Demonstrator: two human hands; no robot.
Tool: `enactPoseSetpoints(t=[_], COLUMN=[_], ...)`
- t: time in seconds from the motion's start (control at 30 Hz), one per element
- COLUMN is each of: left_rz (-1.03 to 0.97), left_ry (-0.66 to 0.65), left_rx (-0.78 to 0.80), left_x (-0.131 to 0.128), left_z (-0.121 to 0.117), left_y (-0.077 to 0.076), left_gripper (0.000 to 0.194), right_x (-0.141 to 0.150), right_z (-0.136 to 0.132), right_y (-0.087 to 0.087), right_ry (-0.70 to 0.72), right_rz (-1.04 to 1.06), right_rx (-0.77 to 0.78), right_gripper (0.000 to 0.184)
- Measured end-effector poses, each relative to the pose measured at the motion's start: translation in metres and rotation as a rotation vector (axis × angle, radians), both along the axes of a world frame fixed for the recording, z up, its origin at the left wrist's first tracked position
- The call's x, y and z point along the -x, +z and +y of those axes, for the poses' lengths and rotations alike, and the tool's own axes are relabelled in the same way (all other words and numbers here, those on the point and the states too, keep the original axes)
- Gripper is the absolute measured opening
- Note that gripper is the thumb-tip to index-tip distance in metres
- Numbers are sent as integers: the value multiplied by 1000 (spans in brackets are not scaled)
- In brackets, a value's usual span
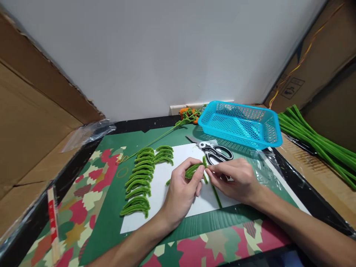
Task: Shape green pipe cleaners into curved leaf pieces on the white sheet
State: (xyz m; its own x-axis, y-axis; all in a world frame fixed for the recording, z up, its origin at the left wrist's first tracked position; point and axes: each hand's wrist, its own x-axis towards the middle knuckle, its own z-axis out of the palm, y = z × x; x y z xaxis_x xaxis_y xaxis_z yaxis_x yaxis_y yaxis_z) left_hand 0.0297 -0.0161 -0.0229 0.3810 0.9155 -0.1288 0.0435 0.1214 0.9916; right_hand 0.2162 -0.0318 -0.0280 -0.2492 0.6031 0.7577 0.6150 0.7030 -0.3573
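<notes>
My left hand (pixel 183 189) is closed around a leaf shape of bent green pipe cleaners (pixel 192 170), pinched between thumb and fingers. Close against it on the right, my right hand (pixel 236 180) has its thumb and index finger pressed together on a green pipe cleaner (pixel 217 196); its lower part hangs down over the white paper (pixel 158 193). The fingers hide the spot where the pieces meet. Several curved pipe-cleaner leaves (pixel 139 181) lie stacked in a column on the left, and a shorter stack (pixel 164 154) is beside its top. Black-and-grey scissors (pixel 214 150) rest just beyond my hands.
A blue plastic basket (pixel 241 139) stands at the back right. Long green pipe cleaners (pixel 319 144) are bundled at the far right. An orange flower (pixel 185 111) with a green stem lies at the back. Rubber bands (pixel 122 171) and a red-and-white packet (pixel 52 218) are at left.
</notes>
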Motion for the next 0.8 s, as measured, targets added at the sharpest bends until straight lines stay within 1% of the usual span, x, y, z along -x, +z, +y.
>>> enactPoseSetpoints(t=[0.07, 0.13, 0.2, 0.33, 0.4, 0.53, 0.63, 0.8], left_rz=[-13, -46, -79, -89, -88, -127, -128, -176], left_ry=[13, 15, 3, -37, -58, -75, -84, -164], left_rx=[2, 16, 50, 122, 142, 182, 182, 212], left_x=[0, 0, 1, 2, 2, 0, 1, 4], left_z=[1, 2, 3, 4, 5, 6, 8, 10], left_y=[0, 2, 3, 4, 5, 6, 5, 5], left_gripper=[30, 31, 31, 31, 32, 37, 40, 33], right_x=[-4, -9, -15, -23, -25, -28, -29, -30], right_z=[2, 3, 6, 9, 10, 11, 11, 12], right_y=[0, 0, 0, 1, 1, 3, 3, 5], right_ry=[45, 87, 85, 49, 45, 59, 71, 71], right_rz=[-8, -33, -57, -130, -171, -213, -217, -324], right_rx=[47, 62, 29, -58, -96, -92, -93, -159], right_gripper=[19, 18, 15, 26, 25, 24, 24, 20])
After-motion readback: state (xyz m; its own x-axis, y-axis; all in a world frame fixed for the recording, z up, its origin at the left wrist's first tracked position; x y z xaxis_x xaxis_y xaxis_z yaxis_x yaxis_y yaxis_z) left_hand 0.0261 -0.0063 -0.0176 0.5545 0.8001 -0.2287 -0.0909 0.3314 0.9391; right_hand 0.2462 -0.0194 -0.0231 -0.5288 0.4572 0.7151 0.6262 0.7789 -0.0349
